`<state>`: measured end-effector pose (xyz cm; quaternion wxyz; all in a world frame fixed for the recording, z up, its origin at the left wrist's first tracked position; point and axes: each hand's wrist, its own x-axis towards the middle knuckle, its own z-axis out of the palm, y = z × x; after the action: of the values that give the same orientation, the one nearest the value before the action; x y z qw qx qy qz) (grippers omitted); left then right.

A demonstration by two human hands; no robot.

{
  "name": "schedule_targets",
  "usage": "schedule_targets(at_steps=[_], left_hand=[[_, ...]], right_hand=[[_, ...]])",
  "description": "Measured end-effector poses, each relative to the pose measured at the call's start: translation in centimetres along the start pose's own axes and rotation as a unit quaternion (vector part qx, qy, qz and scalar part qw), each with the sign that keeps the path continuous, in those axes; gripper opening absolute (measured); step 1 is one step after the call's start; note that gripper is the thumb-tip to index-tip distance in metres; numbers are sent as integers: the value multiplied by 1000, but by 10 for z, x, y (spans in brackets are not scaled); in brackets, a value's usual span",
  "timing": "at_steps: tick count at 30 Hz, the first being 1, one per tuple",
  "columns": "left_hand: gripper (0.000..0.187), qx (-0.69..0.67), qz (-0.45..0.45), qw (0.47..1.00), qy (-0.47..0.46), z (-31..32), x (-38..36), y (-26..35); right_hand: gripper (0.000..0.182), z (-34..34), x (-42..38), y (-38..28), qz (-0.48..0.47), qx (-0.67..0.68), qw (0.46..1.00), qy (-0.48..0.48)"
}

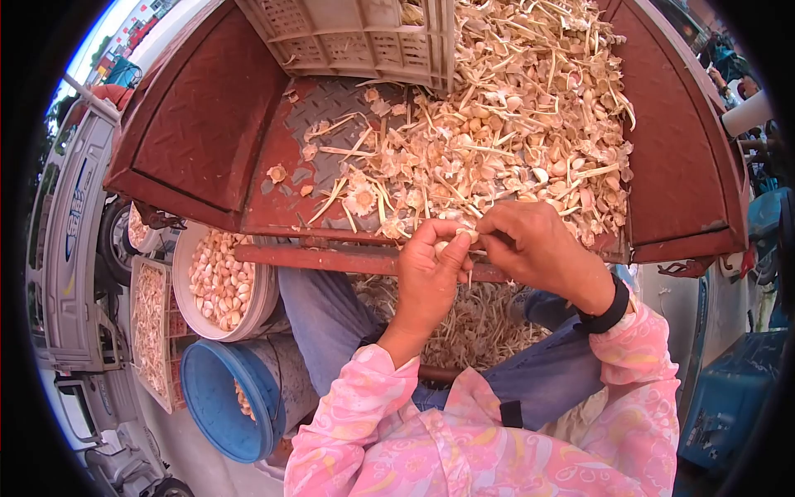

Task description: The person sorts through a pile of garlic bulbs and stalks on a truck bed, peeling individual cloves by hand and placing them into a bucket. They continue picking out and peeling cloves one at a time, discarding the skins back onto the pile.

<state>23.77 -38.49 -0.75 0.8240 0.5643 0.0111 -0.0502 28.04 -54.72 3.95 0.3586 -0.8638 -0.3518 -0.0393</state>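
Observation:
In the middle of the head view, my left hand (426,277) is closed, thumb and fingers pinching a pale garlic clove (467,235). My right hand (542,253), with a black band at the wrist, meets it from the right. Its fingertips are bent and pressed against the same clove; part of the grip is hidden behind the fingers. Both hands are just over the front edge of a red metal truck bed (331,258). Beyond them lies a heap of garlic cloves, dry skins and stalks (530,124).
A white plastic crate (348,50) stands tilted on the bed at the back. Down to the left are a white bucket (184,286) of peeled-apart cloves, a blue bucket (199,398) with some cloves, and a crate (147,331) of garlic. Skins and stalks (451,323) lie between the legs.

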Motion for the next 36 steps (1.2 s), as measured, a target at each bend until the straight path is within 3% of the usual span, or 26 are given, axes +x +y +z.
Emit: schedule_targets(at_steps=[3,4,6,8,10,11,13,14,15,16,17,18,20,22,25,27,29,30,32,33,36], left_hand=[[12,159,79,984,16,1,-4,-4],[12,224,151,963,17,1,-4,-5],[12,346,290,892,17,0,-3,-5],[11,127,141,981,28,0,-11,3],[11,-57,20,998,28,-9,-25,29],[13,-90,-1,995,40,-28,-37,43],[14,-42,47,991,116,-75,-70,75],[15,-5,78,977,197,-106,-91,86],[15,56,90,960,260,-142,-113,98],[13,156,94,928,325,-180,-139,104],[13,264,23,883,389,-219,-169,109],[14,365,-46,816,446,-257,-202,110],[17,651,-113,652,372,-339,-275,85],[28,810,-201,441,330,-391,-339,49],[29,645,-115,617,436,-369,-305,52],[28,335,-132,814,455,-274,-226,100],[26,143,-11,933,329,-227,-174,110],[24,57,9,964,261,-195,-145,110],[27,-64,-62,986,141,-132,-97,102],[29,-95,-94,990,45,-112,-74,91],[39,-184,-162,967,-71,-61,-21,53]], right_hand=[[3,0,2,-8,107,97,989,10],[4,0,3,-10,154,140,978,11],[4,-1,2,-8,125,125,984,13],[6,0,0,-4,97,75,992,-20],[10,-6,-3,4,70,-16,994,-81],[12,-11,-5,3,60,-3,987,-149],[16,-21,-11,-5,46,27,958,-283],[15,-24,-12,-7,81,34,955,-284],[13,-22,-14,0,89,11,975,-202],[11,-20,-15,12,98,-13,988,-118],[10,-21,-16,21,104,-39,993,-35],[9,-28,-14,23,113,-110,987,-20],[8,-25,-8,29,69,-98,993,8],[7,-16,-5,30,43,-124,991,-6],[6,-1,5,26,64,-229,969,-71],[6,7,9,31,55,-245,966,-58],[6,8,13,35,58,-244,967,-52],[10,6,13,37,47,-233,969,-60],[14,4,15,37,35,-224,973,-52],[17,3,15,36,31,-220,974,-47],[20,-2,15,35,29,-209,976,-54]])
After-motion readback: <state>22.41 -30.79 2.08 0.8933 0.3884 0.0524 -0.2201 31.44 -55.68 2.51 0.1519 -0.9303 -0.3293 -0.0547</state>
